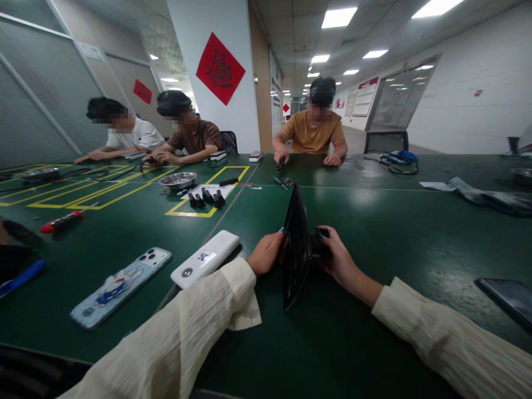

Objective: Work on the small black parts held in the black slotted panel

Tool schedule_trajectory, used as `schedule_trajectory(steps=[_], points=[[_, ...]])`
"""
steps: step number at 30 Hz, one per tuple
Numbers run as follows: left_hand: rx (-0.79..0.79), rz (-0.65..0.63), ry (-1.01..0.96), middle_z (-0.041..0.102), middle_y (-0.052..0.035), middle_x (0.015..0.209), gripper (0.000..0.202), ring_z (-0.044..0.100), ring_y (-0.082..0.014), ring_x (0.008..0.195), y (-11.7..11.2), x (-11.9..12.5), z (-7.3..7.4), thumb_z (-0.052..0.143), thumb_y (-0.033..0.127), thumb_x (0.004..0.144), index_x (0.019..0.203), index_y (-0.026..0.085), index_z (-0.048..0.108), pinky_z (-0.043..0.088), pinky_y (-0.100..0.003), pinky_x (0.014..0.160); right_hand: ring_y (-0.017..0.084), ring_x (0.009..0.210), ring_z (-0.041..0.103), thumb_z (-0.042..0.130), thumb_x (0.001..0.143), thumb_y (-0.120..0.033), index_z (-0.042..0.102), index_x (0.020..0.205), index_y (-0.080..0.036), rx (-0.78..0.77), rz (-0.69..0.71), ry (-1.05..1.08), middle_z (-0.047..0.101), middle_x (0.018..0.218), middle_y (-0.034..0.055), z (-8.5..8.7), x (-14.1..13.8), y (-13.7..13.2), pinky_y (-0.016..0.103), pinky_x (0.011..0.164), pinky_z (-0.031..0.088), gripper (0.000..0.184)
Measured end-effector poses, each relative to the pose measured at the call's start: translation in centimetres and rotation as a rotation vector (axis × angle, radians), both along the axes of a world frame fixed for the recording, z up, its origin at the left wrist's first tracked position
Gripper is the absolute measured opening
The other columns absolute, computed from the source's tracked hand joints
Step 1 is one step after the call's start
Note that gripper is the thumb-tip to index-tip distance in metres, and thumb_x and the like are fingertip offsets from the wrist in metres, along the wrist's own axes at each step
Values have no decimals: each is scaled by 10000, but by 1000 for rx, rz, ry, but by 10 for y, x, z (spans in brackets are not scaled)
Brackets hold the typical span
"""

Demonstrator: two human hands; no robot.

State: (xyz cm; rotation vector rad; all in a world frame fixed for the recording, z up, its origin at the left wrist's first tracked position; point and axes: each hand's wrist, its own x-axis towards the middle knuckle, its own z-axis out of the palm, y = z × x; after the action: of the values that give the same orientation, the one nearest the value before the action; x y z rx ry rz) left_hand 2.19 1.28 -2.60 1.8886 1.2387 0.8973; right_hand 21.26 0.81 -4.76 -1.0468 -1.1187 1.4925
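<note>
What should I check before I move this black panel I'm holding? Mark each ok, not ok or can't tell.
1. Left hand on the black panel: ok, holding its side.
2. Right hand on the black part at the panel's other side: ok.
3. Panel raised on edge, not flat: ok.
4. Panel's lower edge off the table: cannot tell.
5. Left side free of loose things: not ok, the patterned phone and white device lie there.
</note>
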Motion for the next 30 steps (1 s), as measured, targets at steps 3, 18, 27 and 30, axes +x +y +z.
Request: schedule_trajectory(steps=[3, 18, 27, 30], points=[[1, -6, 19, 492, 1, 545, 487, 499, -152, 615, 1, 1, -2, 225, 477, 887, 697, 146, 528, 413, -265, 632, 90, 439, 473, 459, 770, -382, 394, 1074, -307, -1, 9, -1, 516, 705, -42, 1, 0, 0, 155, 315, 277, 320], [-6, -51, 31, 492, 4, 544, 387, 537, -170, 672, 2, 0, -2, 297, 407, 874, 759, 145, 556, 423, -261, 640, 86, 398, 448, 462, 762, -394, 391, 1066, -297, -2, 5, 2, 518, 687, -39, 1, 0, -1, 168, 306, 262, 327], [2, -36, 30, 491, 1, 534, 419, 537, -175, 669, 3, 1, -2, 257, 433, 879, 722, 157, 530, 421, -277, 688, 87, 397, 453, 461, 754, -382, 393, 1044, -284, 14, -1, -6, 515, 685, -41, 7, -2, -3, 163, 292, 240, 314], [0, -52, 27, 481, 8, 521, 413, 533, -167, 636, 3, 0, -1, 265, 425, 877, 730, 157, 541, 429, -275, 680, 90, 407, 460, 458, 753, -372, 392, 1039, -287, 6, -4, -1, 511, 682, -43, 7, -2, -3, 161, 294, 244, 306]])
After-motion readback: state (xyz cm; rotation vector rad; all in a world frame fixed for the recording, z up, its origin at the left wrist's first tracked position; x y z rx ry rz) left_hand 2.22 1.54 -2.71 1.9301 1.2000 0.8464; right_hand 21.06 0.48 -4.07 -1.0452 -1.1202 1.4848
